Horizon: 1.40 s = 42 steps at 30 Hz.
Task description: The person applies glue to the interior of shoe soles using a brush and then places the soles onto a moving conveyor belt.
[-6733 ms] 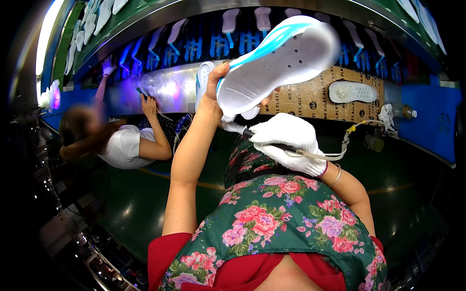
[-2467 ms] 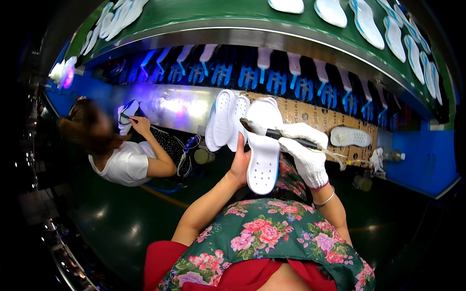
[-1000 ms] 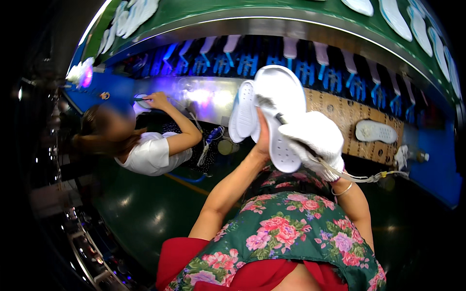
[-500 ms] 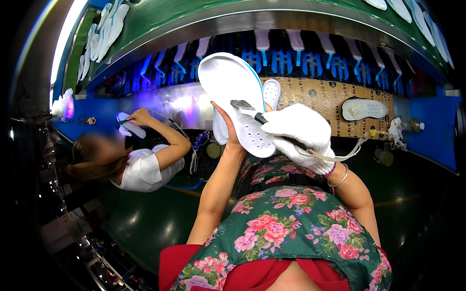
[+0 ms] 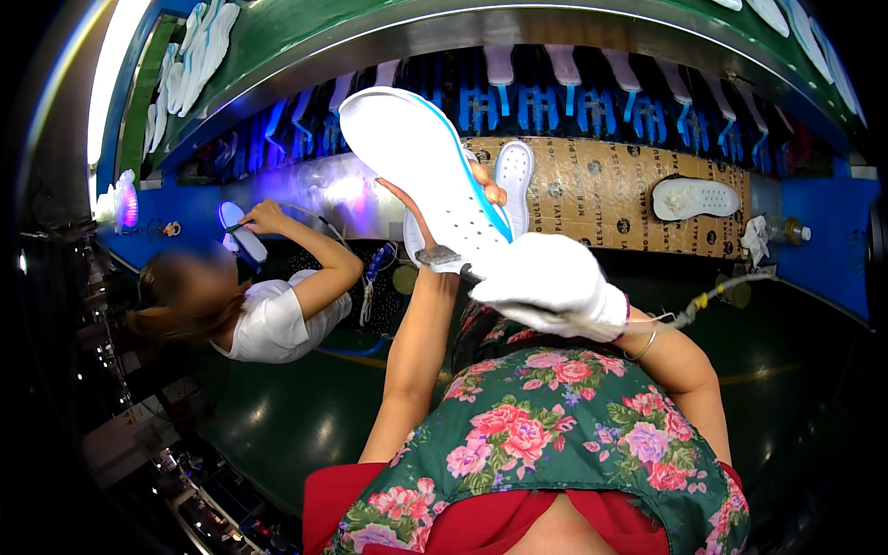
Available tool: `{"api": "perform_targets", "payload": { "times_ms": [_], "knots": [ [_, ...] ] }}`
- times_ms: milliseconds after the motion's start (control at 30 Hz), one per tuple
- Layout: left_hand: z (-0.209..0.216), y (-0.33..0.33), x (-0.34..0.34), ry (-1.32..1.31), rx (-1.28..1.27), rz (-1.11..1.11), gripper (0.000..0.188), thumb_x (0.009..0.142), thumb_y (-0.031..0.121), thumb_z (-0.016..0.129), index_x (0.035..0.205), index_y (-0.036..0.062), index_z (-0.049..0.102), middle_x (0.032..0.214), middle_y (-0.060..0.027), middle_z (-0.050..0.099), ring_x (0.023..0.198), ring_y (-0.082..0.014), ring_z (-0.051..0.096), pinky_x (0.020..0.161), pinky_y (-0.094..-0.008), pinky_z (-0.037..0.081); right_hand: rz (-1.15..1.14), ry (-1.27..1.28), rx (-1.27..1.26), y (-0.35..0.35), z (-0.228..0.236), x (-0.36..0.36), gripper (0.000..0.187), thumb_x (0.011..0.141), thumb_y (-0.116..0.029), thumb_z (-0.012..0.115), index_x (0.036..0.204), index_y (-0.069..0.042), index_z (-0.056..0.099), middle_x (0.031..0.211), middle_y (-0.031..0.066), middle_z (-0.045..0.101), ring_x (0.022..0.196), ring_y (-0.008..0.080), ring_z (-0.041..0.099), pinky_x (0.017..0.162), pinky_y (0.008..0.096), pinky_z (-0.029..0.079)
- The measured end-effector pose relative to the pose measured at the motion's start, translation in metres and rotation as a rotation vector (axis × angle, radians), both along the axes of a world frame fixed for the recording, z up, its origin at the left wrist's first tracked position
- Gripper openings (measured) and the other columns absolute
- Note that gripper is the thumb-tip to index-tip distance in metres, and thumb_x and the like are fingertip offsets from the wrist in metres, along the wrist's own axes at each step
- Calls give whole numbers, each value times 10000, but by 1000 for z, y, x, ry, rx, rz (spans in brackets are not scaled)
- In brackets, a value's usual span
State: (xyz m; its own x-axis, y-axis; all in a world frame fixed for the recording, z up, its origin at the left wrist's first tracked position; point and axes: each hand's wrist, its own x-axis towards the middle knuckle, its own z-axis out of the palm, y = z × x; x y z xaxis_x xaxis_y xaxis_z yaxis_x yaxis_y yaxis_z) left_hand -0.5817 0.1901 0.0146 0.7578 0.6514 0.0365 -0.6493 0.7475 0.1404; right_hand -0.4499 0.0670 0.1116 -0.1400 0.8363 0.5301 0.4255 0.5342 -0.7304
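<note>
My bare left hand (image 5: 413,212) grips a white shoe sole (image 5: 407,139) with a blue stripe along its edge. The thumb lies at the near side and the fingertips curl over the far edge. My right hand (image 5: 550,287), in a white knit glove, is closed round a brush (image 5: 438,255) with dark bristles. The bristles are at the lower, perforated end of the sole; whether they touch it I cannot tell. A thin tube (image 5: 689,314) trails right from near my right wrist. Behind the held sole stands another perforated white sole (image 5: 515,176).
A white sole (image 5: 696,202) lies on brown cardboard (image 5: 606,199) on the bench. Behind runs a row of blue racks (image 5: 536,111) with pale soles, under a green belt (image 5: 305,28). At the left a co-worker (image 5: 287,314) holds a sole (image 5: 242,236).
The held sole has shifted left and tilted, and my left fingertips now show over its edge. The brush has moved down and left along it, with the tube swinging right.
</note>
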Motion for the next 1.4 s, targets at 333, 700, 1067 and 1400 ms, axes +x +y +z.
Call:
{"api": "perform_targets", "payload": {
  "times_ms": [333,700,1067,1400],
  "knots": [
    [5,14,-3,154,-7,-30,1056,711,938,288,1127,9,569,899,-194,612,735,-327,589,665,-431,521,44,332,-167,-2,-7,2,212,732,-69,766,931,-139,754,925,55,729,807,230,691,708,331,537],
    [10,35,0,210,229,-358,1007,797,864,240,1432,99,397,1003,-283,646,738,-375,694,599,-421,608,32,74,-92,-7,-9,1,288,710,-64,762,984,-139,714,958,43,712,795,228,681,677,338,546],
    [4,46,-4,747,303,-524,817,891,702,371,1427,89,432,1182,-228,618,949,-371,673,740,-449,597,126,-57,-114,-5,-14,0,281,721,-69,760,988,-133,701,1007,81,703,831,261,681,680,340,543],
    [-44,66,-18,882,691,-520,754,960,638,282,1410,58,453,1214,-137,631,1041,-254,657,869,-394,565,-16,293,-512,-15,-12,15,188,775,-95,773,960,-72,747,891,83,723,830,193,692,764,317,548]
  ]
}}
